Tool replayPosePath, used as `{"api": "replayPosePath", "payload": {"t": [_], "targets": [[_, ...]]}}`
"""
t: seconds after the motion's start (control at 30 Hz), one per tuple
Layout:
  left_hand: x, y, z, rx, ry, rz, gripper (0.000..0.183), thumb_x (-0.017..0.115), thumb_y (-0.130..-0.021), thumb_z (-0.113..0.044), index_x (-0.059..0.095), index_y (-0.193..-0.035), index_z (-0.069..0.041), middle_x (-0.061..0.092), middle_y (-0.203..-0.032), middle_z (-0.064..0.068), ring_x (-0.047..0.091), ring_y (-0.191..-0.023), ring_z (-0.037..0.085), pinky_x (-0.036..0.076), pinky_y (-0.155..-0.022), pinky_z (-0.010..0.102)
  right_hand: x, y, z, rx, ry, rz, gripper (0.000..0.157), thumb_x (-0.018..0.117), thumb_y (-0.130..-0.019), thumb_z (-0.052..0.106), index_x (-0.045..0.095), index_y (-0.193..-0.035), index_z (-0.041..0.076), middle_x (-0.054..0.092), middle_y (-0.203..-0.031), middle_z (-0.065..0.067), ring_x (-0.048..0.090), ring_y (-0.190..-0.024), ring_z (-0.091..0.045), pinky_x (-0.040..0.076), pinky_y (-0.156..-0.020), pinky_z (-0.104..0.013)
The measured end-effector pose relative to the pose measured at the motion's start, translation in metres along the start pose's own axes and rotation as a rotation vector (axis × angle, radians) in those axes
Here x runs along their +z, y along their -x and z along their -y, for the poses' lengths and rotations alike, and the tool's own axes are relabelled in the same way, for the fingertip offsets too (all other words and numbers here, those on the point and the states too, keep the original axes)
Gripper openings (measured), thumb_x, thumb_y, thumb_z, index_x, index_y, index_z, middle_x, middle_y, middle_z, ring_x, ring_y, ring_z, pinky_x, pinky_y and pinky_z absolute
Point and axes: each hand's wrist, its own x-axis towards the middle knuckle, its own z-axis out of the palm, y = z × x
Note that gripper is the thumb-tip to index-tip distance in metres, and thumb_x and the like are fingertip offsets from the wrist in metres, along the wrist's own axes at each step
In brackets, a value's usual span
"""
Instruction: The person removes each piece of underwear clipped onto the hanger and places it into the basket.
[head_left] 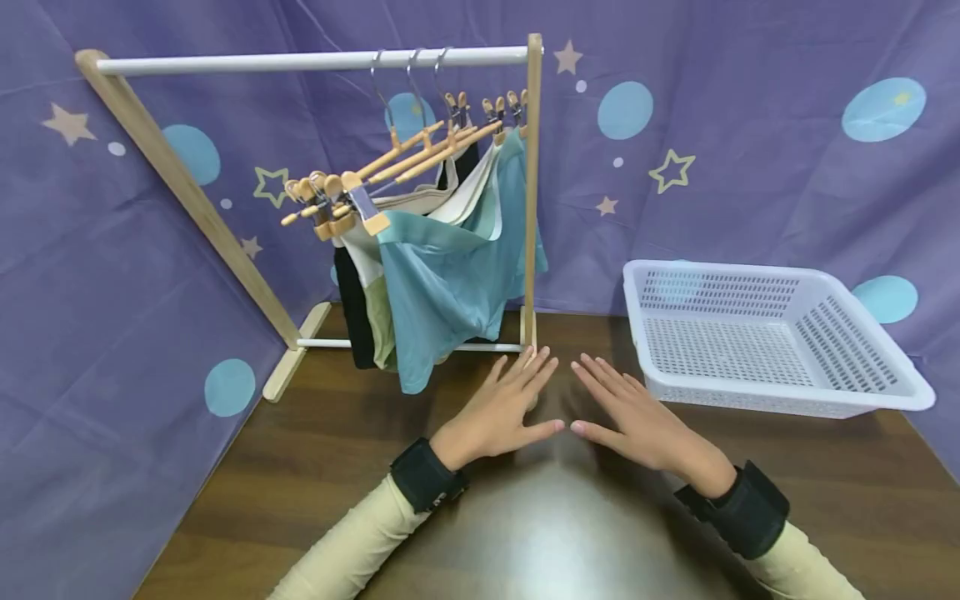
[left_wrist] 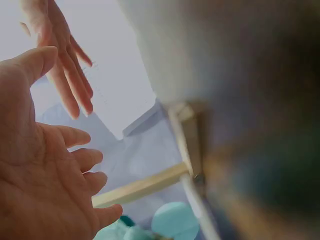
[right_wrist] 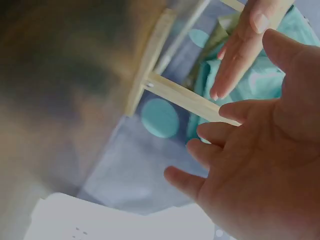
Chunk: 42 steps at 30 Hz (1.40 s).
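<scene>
My left hand (head_left: pixel 495 412) is held over the table with fingers spread, nearest the right foot of a small clothes rack (head_left: pixel 532 208). Facing it, my right hand (head_left: pixel 641 417) also has its fingers stretched out, close to the front left corner of a white plastic basket (head_left: pixel 787 398). Neither hand holds anything, and the two thumbs point at each other with a small gap. On the rack hang three wooden clip hangers (head_left: pixel 450 154). A shiny light blue pair of shorts (head_left: pixel 442 267) hangs frontmost; behind it are pale green and black garments (head_left: pixel 354 308), partly hidden.
A brown wooden table (head_left: pixel 300 500) lies under everything. Behind it hangs a purple cloth (head_left: pixel 720 217) with stars and dots. The rack's white top bar (head_left: pixel 315 62) spans the left side, and its left foot (head_left: pixel 296 354) stands near the table's left edge.
</scene>
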Motion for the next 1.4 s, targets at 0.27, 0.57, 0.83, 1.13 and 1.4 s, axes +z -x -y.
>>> {"api": "replayPosePath", "payload": {"t": [0.27,0.57,0.83,1.13,1.4], "targets": [[-0.044,-0.004,0.002,-0.022,-0.001,-0.028,0.09,0.033,-0.092,-0.071,0.005,-0.157,-0.016,0.022,-0.161,0.005,0.014,-0.146,0.023,0.018,-0.12,0.058,-0.039,-0.002,0.012,-0.045,-0.062,-0.065,0.067,0.053,-0.097,0.046,0.03,-0.153,0.017,0.026,-0.159,-0.015,0.031,-0.138,-0.035,0.04,-0.103,-0.064],[-0.114,-0.001,-0.01,0.008,-0.112,-0.05,0.084,0.04,-0.094,-0.064,0.021,-0.155,-0.01,0.058,-0.139,0.007,0.044,-0.133,0.021,0.028,-0.118,0.051,-0.097,-0.012,0.024,-0.101,-0.01,-0.096,0.053,0.057,-0.097,0.038,0.05,-0.141,0.01,0.054,-0.142,-0.018,0.05,-0.125,-0.034,0.047,-0.099,-0.06],[-0.191,0.0,-0.03,0.121,-0.395,-0.155,0.054,0.048,-0.099,-0.045,0.057,-0.134,-0.006,0.075,-0.107,0.009,0.067,-0.098,0.022,0.049,-0.098,0.044,-0.147,-0.015,0.036,-0.133,-0.022,-0.151,0.041,0.063,-0.094,0.026,0.06,-0.131,0.007,0.066,-0.127,-0.014,0.057,-0.117,-0.028,0.051,-0.093,-0.055],[-0.298,-0.005,-0.05,-0.133,-0.295,-0.027,0.041,0.05,-0.1,-0.033,0.059,-0.133,-0.01,0.073,-0.111,0.011,0.066,-0.088,0.024,0.059,-0.077,0.044,-0.199,-0.028,0.053,-0.096,-0.071,-0.181,0.034,0.064,-0.094,0.025,0.066,-0.124,0.011,0.072,-0.116,-0.012,0.063,-0.104,-0.025,0.051,-0.087,-0.055],[-0.349,-0.019,-0.035,-0.288,-0.245,0.089,0.026,0.049,-0.093,-0.019,0.067,-0.078,-0.009,0.059,-0.065,0.0,0.05,-0.066,0.018,0.043,-0.062,0.031,-0.229,-0.053,0.07,-0.083,-0.079,-0.16,0.033,0.059,-0.097,0.028,0.069,-0.116,0.003,0.073,-0.109,-0.018,0.066,-0.099,-0.03,0.054,-0.087,-0.053]]}}
